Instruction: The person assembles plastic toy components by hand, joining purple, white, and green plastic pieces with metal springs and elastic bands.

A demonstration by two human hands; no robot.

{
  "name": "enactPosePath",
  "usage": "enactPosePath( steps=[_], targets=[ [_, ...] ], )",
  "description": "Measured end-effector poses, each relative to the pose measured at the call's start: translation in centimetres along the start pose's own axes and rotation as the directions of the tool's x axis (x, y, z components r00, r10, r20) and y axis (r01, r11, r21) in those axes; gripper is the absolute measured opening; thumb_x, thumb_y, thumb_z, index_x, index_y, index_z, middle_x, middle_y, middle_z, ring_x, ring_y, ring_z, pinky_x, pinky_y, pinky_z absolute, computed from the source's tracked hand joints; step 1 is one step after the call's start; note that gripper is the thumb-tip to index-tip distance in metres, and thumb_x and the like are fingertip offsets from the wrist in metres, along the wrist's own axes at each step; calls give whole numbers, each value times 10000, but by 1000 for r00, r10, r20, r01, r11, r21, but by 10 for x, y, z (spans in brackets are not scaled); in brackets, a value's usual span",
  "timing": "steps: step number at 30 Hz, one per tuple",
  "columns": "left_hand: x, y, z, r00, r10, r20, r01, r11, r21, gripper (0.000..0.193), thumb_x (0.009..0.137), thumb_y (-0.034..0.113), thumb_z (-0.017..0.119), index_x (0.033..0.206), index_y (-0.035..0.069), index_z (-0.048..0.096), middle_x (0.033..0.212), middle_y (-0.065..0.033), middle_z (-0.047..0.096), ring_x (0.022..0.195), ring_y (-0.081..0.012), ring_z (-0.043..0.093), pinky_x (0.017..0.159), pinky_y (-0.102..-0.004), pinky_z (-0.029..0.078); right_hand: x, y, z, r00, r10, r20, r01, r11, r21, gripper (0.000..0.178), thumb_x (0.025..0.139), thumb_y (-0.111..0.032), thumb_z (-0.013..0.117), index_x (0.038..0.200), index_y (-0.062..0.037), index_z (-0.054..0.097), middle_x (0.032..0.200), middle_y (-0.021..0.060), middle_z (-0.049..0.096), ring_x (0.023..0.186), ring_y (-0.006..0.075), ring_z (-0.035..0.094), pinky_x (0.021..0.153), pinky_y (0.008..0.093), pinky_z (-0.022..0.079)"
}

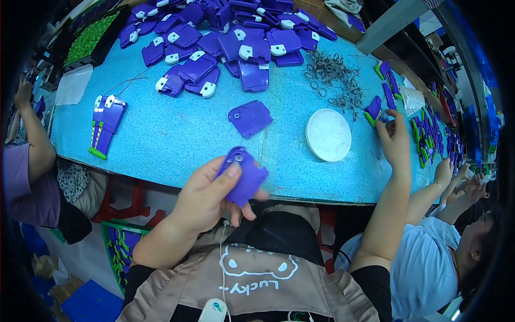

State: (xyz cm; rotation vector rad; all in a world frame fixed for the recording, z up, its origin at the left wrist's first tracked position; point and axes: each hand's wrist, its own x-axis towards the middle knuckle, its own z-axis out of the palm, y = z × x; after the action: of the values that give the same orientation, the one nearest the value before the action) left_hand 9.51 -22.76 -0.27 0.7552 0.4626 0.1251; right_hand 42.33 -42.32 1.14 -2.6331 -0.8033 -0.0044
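My left hand (206,188) is closed around a purple plastic shell (244,180), its thumb pressed on top near a small round metal-looking part. A similar purple shell (250,118) lies flat on the table just beyond it. At the right, my right hand (394,137) reaches over the table with thumb and fingers apart. Its fingertips are beside a purple piece with a green end (373,110); whether they touch it is unclear. A round white bowl (328,135) stands between my hands, and grey rings or springs (335,78) lie in a loose heap behind it.
Many purple shells with white parts (236,43) are piled at the far side of the blue table (177,134). Assembled purple and green pieces (107,123) lie at left. A black tray of green parts (91,38) stands far left. Co-workers (424,257) sit close on both sides.
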Motion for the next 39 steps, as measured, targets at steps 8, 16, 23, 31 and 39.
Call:
enactPosePath(
  steps=[8, 16, 23, 31, 39],
  targets=[
    [13, -7, 33, 993, 31, 113, -25, 998, -52, 380, 936, 294, 442, 1156, -16, 429, 949, -160, 612, 729, -159, 626, 563, -228, 501, -109, -84, 23, 829, -388, -403, 552, 457, 697, 270, 741, -32, 671, 987, 28, 578, 937, 111, 594, 754, 151, 568, 633, 271, 449],
    [-9, 3, 33, 982, 16, 187, -8, 999, -45, 279, 905, 168, 519, 1113, -14, 477, 924, -116, 626, 778, -136, 616, 697, -257, 511, -134, -127, 44, 852, -520, -53, 150, 146, 978, 416, 778, -10, 601, 1177, 20, 487, 907, 143, 590, 789, 176, 589, 657, 278, 469],
    [-32, 12, 37, 693, -367, 621, 468, 884, 0, 288, 873, 165, 565, 1097, -7, 507, 867, -97, 639, 690, -112, 602, 611, -229, 488, -117, -155, 24, 457, -882, -119, 656, 243, 714, 300, 651, -82, 635, 942, -8, 636, 846, 114, 590, 720, 227, 582, 615, 328, 433],
    [-24, 8, 33, 938, -19, 347, -244, 674, 697, 140, 829, 96, 596, 923, -8, 598, 797, -94, 633, 668, -140, 603, 577, -251, 453, -110, -141, 35, 915, -363, -178, 286, 268, 920, 136, 790, 60, 561, 915, 8, 567, 844, 142, 568, 766, 248, 576, 682, 308, 467],
    [-23, 7, 32, 964, 62, 259, -218, 740, 636, 243, 858, 106, 554, 1059, -17, 492, 777, -71, 604, 635, -85, 577, 542, -225, 446, -123, -145, 37, 740, -517, -430, 651, 387, 654, 231, 717, 77, 621, 899, -22, 518, 836, 121, 599, 751, 237, 591, 667, 315, 461]
  ],
)
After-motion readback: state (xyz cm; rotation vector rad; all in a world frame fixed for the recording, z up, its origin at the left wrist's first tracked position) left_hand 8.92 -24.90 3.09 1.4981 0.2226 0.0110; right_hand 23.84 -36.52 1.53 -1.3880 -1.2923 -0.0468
